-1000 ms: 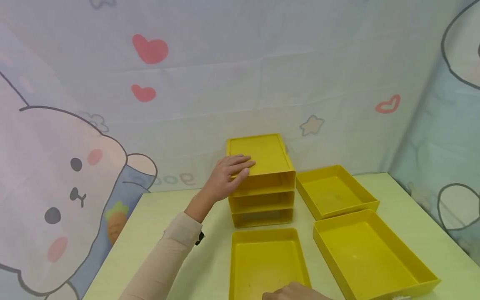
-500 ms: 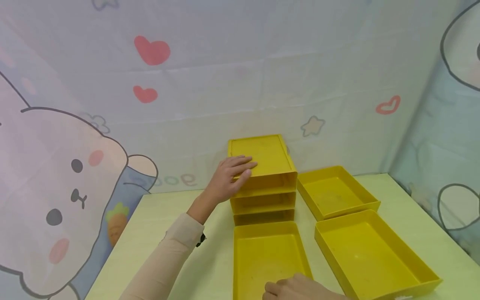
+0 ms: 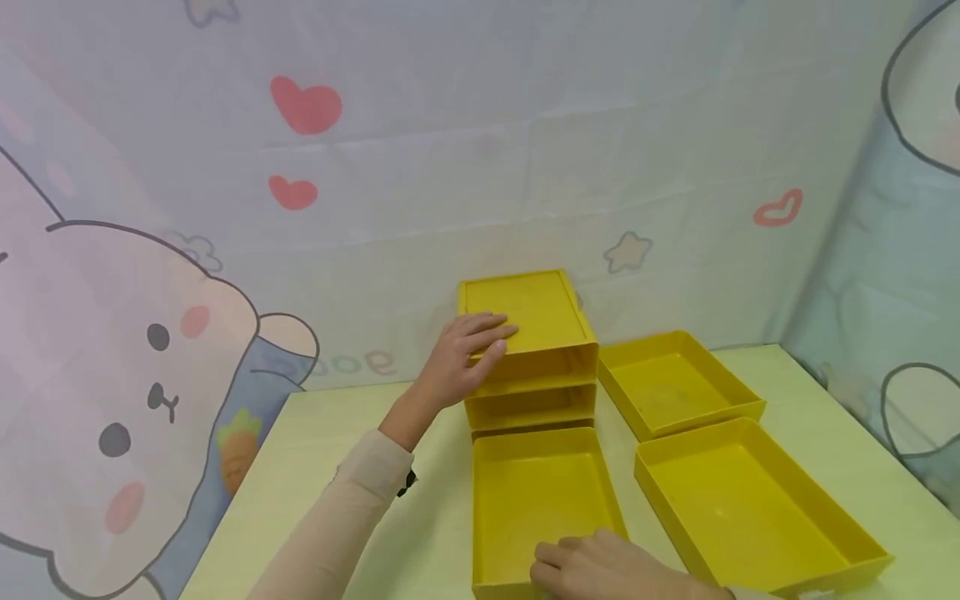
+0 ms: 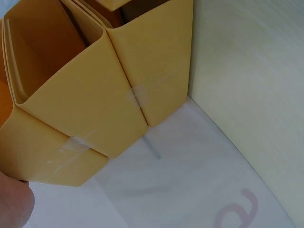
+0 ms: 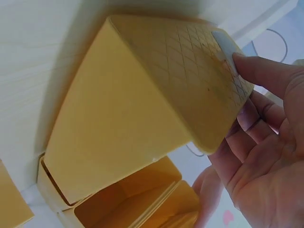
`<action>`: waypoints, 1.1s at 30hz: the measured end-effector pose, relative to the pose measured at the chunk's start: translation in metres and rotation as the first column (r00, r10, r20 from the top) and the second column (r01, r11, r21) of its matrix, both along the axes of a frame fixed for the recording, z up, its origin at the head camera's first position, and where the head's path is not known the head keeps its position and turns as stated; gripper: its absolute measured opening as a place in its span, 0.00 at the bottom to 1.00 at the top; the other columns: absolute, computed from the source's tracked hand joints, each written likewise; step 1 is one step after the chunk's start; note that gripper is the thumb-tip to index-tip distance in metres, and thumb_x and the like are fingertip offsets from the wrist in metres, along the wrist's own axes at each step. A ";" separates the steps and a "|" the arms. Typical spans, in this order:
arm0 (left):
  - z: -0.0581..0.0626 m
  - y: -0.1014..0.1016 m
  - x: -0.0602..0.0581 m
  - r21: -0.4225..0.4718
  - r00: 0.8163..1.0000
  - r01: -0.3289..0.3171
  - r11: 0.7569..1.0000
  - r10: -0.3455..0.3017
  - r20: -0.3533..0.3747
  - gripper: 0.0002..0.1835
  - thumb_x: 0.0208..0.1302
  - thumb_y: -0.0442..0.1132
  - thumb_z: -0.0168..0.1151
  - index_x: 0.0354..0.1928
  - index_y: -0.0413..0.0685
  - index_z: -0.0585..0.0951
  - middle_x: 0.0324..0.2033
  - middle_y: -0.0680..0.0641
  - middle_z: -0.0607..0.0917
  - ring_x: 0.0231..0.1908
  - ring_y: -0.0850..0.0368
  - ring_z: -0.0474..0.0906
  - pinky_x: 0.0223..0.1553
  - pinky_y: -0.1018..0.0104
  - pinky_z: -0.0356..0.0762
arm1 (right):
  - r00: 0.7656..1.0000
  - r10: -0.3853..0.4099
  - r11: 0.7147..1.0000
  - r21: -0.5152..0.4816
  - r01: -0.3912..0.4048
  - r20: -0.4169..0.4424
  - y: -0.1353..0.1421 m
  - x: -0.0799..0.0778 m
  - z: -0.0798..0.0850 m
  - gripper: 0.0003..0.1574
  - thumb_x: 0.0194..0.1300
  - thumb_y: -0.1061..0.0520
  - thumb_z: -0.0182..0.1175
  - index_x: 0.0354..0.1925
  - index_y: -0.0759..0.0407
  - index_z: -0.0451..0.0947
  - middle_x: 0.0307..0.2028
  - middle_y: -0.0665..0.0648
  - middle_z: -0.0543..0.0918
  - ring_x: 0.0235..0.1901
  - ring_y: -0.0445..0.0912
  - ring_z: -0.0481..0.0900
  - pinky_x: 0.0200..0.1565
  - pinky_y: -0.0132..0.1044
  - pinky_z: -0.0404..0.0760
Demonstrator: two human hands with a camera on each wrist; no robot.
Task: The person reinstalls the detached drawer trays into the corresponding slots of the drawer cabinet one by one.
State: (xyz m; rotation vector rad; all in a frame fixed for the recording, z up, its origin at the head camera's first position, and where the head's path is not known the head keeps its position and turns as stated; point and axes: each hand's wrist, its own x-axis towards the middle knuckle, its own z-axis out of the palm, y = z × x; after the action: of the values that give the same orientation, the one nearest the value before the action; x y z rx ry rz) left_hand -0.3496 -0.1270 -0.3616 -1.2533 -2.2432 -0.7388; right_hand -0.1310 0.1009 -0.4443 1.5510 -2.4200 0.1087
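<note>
A yellow drawer cabinet [image 3: 528,300] of three stacked compartments stands against the wall; the upper two are empty slots. My left hand [image 3: 467,357] lies on its top left edge, fingers stretched over the top. A yellow drawer [image 3: 540,492] sits with its far end at the bottom slot, mostly outside the cabinet. Its near end is gripped by my right hand [image 3: 600,568]. In the right wrist view the thumb [image 5: 261,71] presses the drawer's patterned front by a pale label, and the fingers curl over the rim. Clear tape joins the compartments' side walls [image 4: 88,114] in the left wrist view.
Two more yellow drawers lie empty on the pale table [image 3: 315,467] at the right: a farther drawer [image 3: 671,383] beside the cabinet and a nearer drawer [image 3: 750,508]. Behind the table hangs a cartoon-printed cloth [image 3: 480,167].
My right hand has pushed the drawer away from me, so its far end now reaches the bottom slot. My left hand has stayed on top of the cabinet.
</note>
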 end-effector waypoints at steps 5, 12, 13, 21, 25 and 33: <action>0.003 -0.001 -0.001 -0.006 1.000 0.001 1.000 -0.001 0.005 0.20 0.81 0.42 0.57 0.69 0.49 0.83 0.70 0.42 0.80 0.73 0.42 0.70 0.76 0.38 0.60 | 0.999 -0.013 1.000 -0.027 0.014 0.044 -0.001 -0.005 0.002 0.09 0.76 0.52 0.63 0.36 0.45 0.75 0.28 0.37 0.65 0.24 0.28 0.55 0.21 0.17 0.52; 0.007 -0.002 -0.002 -0.028 0.999 0.001 1.000 0.000 0.033 0.20 0.83 0.44 0.55 0.70 0.50 0.82 0.71 0.42 0.79 0.74 0.42 0.69 0.76 0.39 0.59 | 1.000 -0.006 0.997 -0.078 0.005 -0.013 -0.002 -0.006 -0.001 0.13 0.77 0.53 0.63 0.33 0.45 0.72 0.27 0.38 0.63 0.23 0.28 0.51 0.20 0.18 0.50; 0.007 -0.002 -0.003 -0.026 1.000 0.001 1.000 0.000 0.030 0.20 0.82 0.44 0.55 0.70 0.50 0.82 0.71 0.42 0.79 0.74 0.42 0.69 0.76 0.39 0.59 | 1.000 -0.006 0.997 -0.080 0.005 -0.012 -0.002 -0.007 -0.001 0.14 0.77 0.52 0.63 0.33 0.45 0.72 0.27 0.38 0.63 0.23 0.28 0.51 0.20 0.18 0.50; 0.000 -0.001 -0.003 -0.020 1.000 0.001 1.000 -0.001 0.004 0.20 0.81 0.41 0.57 0.68 0.49 0.83 0.69 0.41 0.80 0.73 0.41 0.71 0.75 0.37 0.61 | 1.000 -0.007 0.997 -0.079 0.006 -0.006 -0.002 -0.008 -0.005 0.12 0.76 0.54 0.64 0.33 0.44 0.73 0.27 0.38 0.62 0.23 0.28 0.51 0.20 0.17 0.50; -0.001 -0.001 0.000 -0.013 1.000 -0.004 1.000 0.005 0.024 0.20 0.81 0.42 0.56 0.68 0.49 0.83 0.70 0.41 0.80 0.73 0.41 0.70 0.76 0.37 0.59 | 1.000 -0.007 0.997 -0.077 0.005 -0.020 -0.002 -0.009 -0.007 0.13 0.76 0.54 0.64 0.33 0.44 0.73 0.27 0.38 0.63 0.23 0.28 0.50 0.20 0.17 0.50; 0.001 -0.002 -0.001 -0.001 1.000 0.009 1.000 -0.009 0.011 0.20 0.81 0.41 0.57 0.68 0.49 0.83 0.69 0.40 0.80 0.73 0.41 0.71 0.76 0.37 0.59 | 0.990 -0.080 0.996 -0.020 0.083 0.113 0.001 -0.012 -0.001 0.09 0.77 0.48 0.63 0.36 0.43 0.75 0.28 0.36 0.65 0.23 0.28 0.57 0.21 0.19 0.56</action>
State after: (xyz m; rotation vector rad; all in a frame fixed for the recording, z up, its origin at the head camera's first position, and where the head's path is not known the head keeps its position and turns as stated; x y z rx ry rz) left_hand -0.3503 -0.1285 -0.3609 -1.2640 -2.2486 -0.7492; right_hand -0.1432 0.1015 -0.4458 1.4702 -2.5538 0.2145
